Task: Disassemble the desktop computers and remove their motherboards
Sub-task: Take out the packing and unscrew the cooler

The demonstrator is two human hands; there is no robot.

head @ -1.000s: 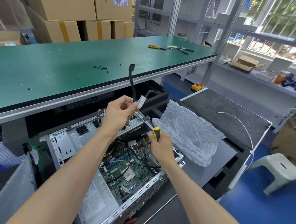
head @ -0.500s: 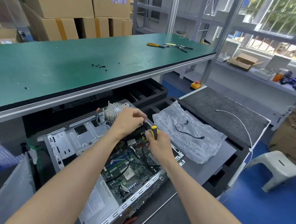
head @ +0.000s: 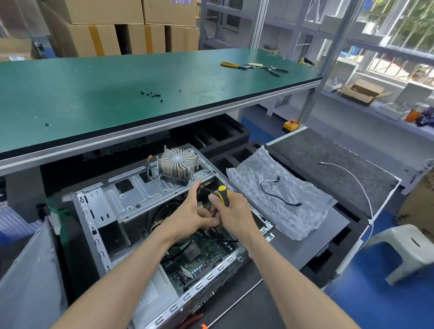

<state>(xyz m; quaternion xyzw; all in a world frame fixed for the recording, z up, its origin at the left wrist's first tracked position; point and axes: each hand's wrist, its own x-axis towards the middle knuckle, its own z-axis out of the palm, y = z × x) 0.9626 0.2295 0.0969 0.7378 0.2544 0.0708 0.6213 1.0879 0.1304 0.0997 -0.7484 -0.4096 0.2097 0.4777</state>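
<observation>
**Crowded hands over a bare board**

Both hands work inside the open grey steel desktop case. The right hand is clenched around a yellow-and-black-handled screwdriver, shaft pointing down into the chassis; its tip is hidden. The left hand reaches in just beside it, thumb raised, fingers buried among the black cables – whether they pinch one I cannot tell. The green motherboard lies directly below and nearer than both wrists, still seated in the case.

Risks, as I judge them: the unseen tip could slip off a screw and gouge the board, or jab the left fingers touching the right hand. Tugging a cable at an angle could tear its connector. The round finned aluminium heatsink perched on the drive bracket beyond the hands could topple inward if the case is jolted.
</observation>
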